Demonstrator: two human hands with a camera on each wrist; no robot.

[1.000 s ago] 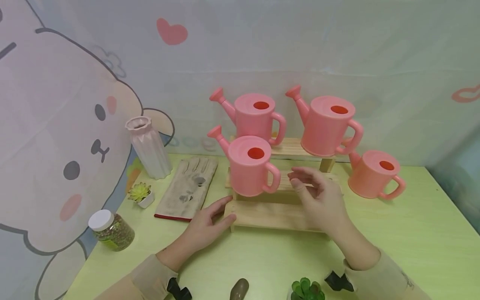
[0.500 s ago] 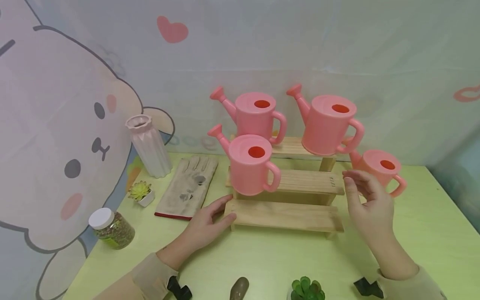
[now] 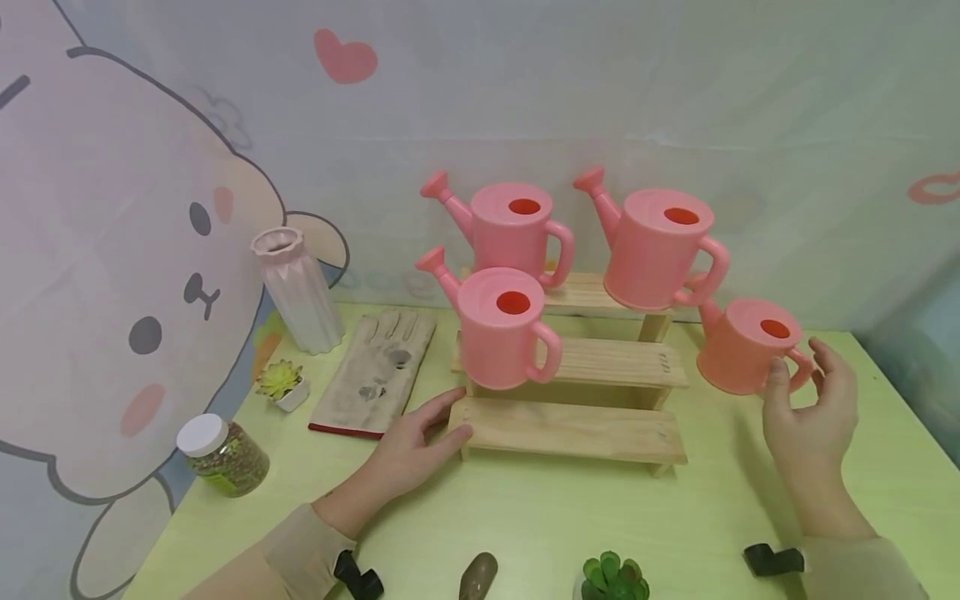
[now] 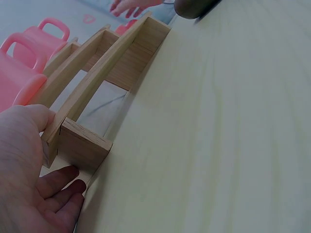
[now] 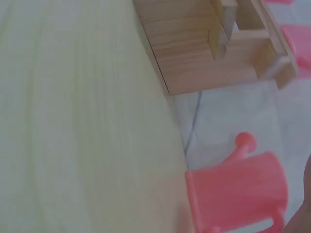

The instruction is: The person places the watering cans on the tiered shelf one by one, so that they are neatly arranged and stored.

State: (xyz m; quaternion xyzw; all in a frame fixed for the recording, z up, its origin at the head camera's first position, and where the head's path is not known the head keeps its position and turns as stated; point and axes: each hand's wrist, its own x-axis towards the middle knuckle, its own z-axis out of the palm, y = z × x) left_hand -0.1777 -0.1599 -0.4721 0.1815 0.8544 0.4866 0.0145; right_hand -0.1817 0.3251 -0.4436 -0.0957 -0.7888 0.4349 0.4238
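Observation:
My left hand (image 3: 420, 446) holds the left end of a tiered wooden stand (image 3: 570, 429), thumb on the lowest board; in the left wrist view its other fingers lie near the stand's leg. On the far right, my right hand (image 3: 813, 408) is around the handle of a pink watering can (image 3: 738, 354) on the table, thumb and fingers apart on either side. Whether it touches the handle I cannot tell. Two more pink watering cans (image 3: 506, 233) (image 3: 656, 250) stand on the top tier, and another pink watering can (image 3: 495, 333) sits at the middle tier's left.
Left of the stand lie a work glove (image 3: 375, 371), a ribbed vase (image 3: 300, 292), a small potted succulent (image 3: 282, 383) and a white-lidded jar (image 3: 225, 458). At the front edge are a brown rounded object (image 3: 478, 575) and a green succulent (image 3: 615, 577). A printed cloth backdrop (image 3: 480, 100) hangs behind.
My right hand has moved right from beside the middle-tier watering can, past the stand, to the handle of the can on the table. The left hand has stayed on the stand.

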